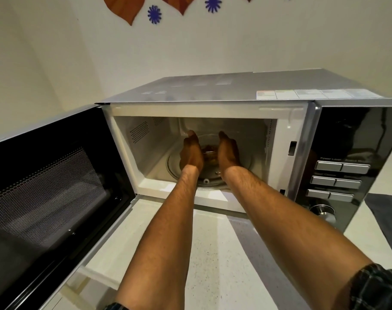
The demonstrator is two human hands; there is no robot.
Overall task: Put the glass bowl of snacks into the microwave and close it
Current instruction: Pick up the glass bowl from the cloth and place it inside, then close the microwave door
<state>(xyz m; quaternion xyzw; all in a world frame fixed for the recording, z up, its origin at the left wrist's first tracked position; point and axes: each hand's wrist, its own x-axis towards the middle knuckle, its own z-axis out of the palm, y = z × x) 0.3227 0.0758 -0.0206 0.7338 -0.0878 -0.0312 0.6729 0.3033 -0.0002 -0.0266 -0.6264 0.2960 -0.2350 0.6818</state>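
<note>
Clear glass bowl (209, 153) of brown snacks (208, 151) is sitting on the round glass turntable (244, 163) inside the microwave (213, 90), its white cavity smooth and perforated at the left. Left hand (191, 153) and right hand (227, 152) are cupping the bowl's sides. The mesh-windowed door (47, 198) is standing open at the microwave's left.

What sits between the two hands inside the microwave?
In the head view, the glass bowl of snacks sits between the left hand and right hand, over the turntable.
</note>
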